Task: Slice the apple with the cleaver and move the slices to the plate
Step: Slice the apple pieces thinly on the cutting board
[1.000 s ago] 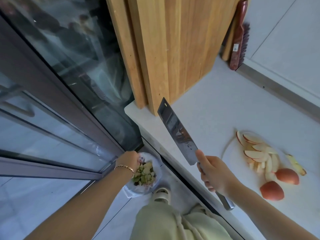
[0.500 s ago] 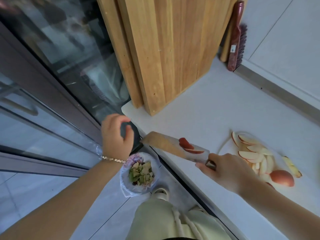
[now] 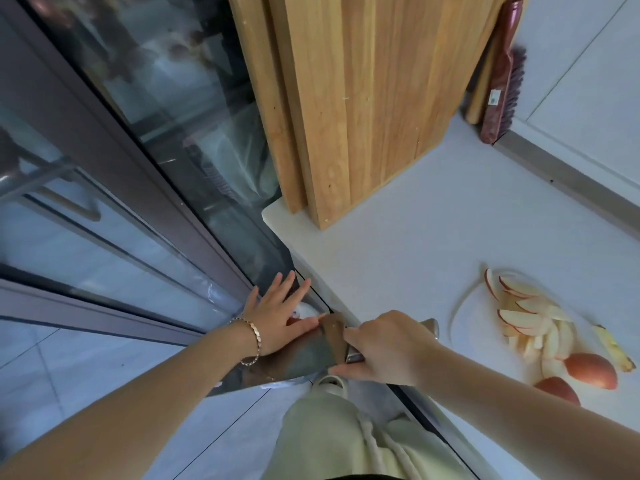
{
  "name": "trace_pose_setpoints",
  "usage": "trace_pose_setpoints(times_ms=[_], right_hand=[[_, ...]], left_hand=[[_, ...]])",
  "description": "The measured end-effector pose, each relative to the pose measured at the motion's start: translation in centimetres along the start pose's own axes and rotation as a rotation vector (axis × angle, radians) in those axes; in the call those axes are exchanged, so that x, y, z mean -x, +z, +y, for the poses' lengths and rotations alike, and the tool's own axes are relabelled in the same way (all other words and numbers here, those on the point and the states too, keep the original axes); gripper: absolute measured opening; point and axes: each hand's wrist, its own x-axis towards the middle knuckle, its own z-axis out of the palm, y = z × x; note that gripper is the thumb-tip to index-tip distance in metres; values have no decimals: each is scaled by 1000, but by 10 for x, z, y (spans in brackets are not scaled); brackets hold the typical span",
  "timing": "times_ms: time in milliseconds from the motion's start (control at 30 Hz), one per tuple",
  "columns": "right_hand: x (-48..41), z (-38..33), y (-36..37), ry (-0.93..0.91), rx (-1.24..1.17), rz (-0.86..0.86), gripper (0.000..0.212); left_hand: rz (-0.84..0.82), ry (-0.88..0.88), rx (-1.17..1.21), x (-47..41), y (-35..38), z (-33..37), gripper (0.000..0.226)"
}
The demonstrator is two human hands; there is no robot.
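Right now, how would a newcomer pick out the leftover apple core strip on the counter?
Start at the white countertop, then find the plate of fanned apple slices at the right of the view. Just right of the slices lies the core strip: long, narrow and pale yellow, with no red skin, unlike the two rounded red-skinned apple chunks beside it.

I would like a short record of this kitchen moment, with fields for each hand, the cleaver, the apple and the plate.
left hand: fingers straight and spread, resting against the flat of the cleaver
right hand: grips the cleaver handle
cleaver: held out past the counter edge, above the floor
apple slices: heaped on the plate
apple chunks: two, skin up, beside the slices
background: wooden boards upright, brush in the corner
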Motion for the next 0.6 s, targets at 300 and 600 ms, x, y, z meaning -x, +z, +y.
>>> trace_pose_setpoints(times_ms=[300,600], right_hand=[[21,11,-15,84,54,-167,58],[118,41,-35,678,-86,-104,53]], left_hand=[[156,-152,266,-19,2,-36,57],[433,-27,165,-15,-50,43,12]])
